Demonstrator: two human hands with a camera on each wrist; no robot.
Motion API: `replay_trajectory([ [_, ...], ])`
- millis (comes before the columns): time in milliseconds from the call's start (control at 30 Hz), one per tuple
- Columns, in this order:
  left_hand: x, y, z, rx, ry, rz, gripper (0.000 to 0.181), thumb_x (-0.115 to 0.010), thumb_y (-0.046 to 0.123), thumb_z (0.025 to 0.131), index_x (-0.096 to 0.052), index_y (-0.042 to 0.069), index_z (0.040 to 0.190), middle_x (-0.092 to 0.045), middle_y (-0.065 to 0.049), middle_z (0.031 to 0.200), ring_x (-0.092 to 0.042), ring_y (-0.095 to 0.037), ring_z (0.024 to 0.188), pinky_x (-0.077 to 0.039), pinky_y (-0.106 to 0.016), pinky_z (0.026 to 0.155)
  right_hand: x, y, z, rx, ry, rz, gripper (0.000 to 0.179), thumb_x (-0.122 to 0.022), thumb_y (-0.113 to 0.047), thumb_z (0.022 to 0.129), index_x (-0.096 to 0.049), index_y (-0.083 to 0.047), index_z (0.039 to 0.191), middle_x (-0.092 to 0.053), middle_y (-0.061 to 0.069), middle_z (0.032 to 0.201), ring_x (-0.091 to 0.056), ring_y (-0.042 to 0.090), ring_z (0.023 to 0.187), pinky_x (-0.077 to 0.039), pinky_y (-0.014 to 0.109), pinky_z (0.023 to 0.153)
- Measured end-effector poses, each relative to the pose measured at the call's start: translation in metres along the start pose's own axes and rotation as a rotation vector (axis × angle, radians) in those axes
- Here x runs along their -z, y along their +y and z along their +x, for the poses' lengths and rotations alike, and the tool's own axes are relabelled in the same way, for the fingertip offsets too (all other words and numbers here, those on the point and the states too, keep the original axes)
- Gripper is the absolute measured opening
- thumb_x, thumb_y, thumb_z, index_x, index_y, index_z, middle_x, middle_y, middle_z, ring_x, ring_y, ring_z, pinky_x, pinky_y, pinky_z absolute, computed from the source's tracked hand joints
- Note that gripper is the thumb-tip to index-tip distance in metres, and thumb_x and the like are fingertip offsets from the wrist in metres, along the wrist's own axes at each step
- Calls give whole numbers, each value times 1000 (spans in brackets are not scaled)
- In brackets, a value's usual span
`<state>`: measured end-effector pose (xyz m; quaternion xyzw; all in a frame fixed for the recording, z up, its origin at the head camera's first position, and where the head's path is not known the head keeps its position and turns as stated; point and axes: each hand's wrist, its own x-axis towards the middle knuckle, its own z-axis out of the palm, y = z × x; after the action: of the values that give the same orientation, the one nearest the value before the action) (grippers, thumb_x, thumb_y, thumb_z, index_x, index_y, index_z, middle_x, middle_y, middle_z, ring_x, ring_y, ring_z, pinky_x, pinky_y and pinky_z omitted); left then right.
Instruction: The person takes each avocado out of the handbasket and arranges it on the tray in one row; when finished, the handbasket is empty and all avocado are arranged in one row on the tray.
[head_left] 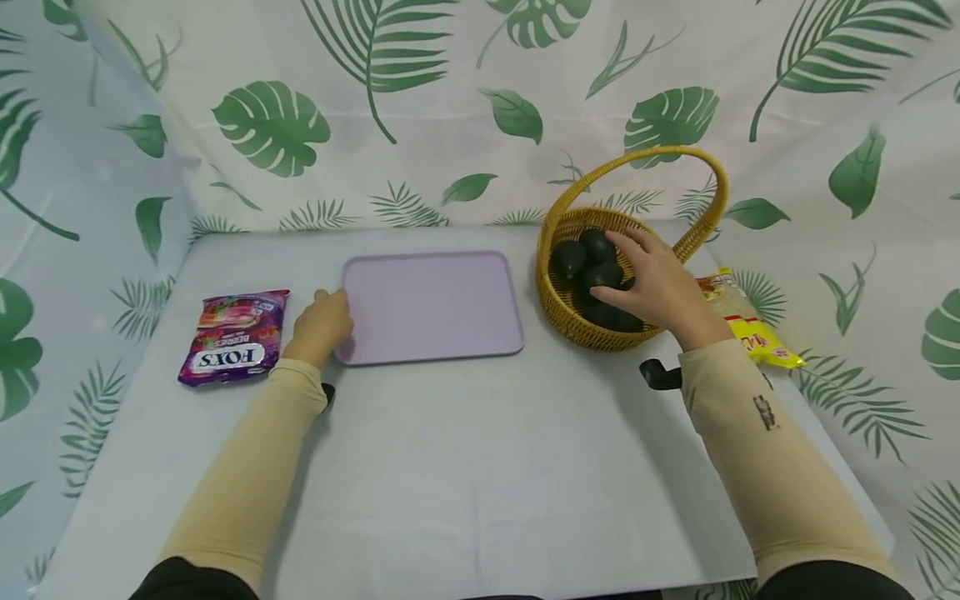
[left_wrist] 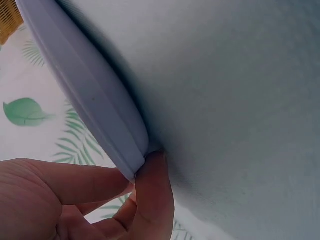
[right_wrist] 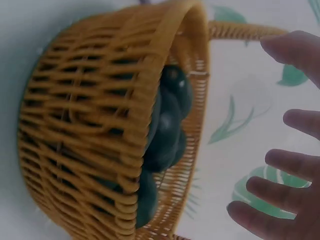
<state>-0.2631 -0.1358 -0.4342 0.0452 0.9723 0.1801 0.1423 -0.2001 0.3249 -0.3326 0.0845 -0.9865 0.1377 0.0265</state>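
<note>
Leaf-print cloth (head_left: 465,175) hangs behind a white-covered table (head_left: 465,467) and shows at both sides. Far to the left, a purple packet (head_left: 235,337) lies just beside the person's wrist; on the right, a yellow packet (head_left: 772,342) sits partly hidden behind the sleeve (head_left: 765,450). The basket's handle (head_left: 641,152) arches up beyond the right hand (head_left: 660,279). Near the back of the table, the lilac tray (head_left: 431,308) lies between the hands, with the basket (head_left: 551,304) to its right, under the right hand, holding several dark fruits (head_left: 567,260). The left hand (head_left: 322,325) pinches the tray's left edge between thumb and finger. The right hand hovers over the fruits, fingers spread, gripping nothing.
</note>
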Motion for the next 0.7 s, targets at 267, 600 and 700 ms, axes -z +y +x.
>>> replay_trajectory([
  [267, 1, 1, 1, -4, 0, -11, 41, -43, 4, 95, -42, -10, 133, -42, -35, 119, -56, -52, 100, -52, -61, 82, -3, 15, 10, -52, -81, 3, 91, -73, -44, 87, -25, -14, 158, -19, 24, 159, -22, 51, 141, -26, 71, 109],
  [600, -1, 0, 4, 9, 15, 2, 43, -44, 4, 94, -41, -11, 134, -42, -34, 119, -57, -52, 98, -53, -61, 79, -6, 32, 27, -93, -173, -46, 84, -72, -38, 89, -30, -9, 155, -25, 31, 152, -28, 54, 135, -29, 71, 107],
  [700, -2, -1, 4, 10, 6, -1, 43, -44, 4, 94, -41, -11, 135, -41, -35, 120, -57, -52, 99, -53, -61, 80, -2, 34, 37, -90, -195, -61, 83, -72, -37, 90, -30, -7, 155, -26, 34, 151, -28, 56, 134, -29, 72, 107],
])
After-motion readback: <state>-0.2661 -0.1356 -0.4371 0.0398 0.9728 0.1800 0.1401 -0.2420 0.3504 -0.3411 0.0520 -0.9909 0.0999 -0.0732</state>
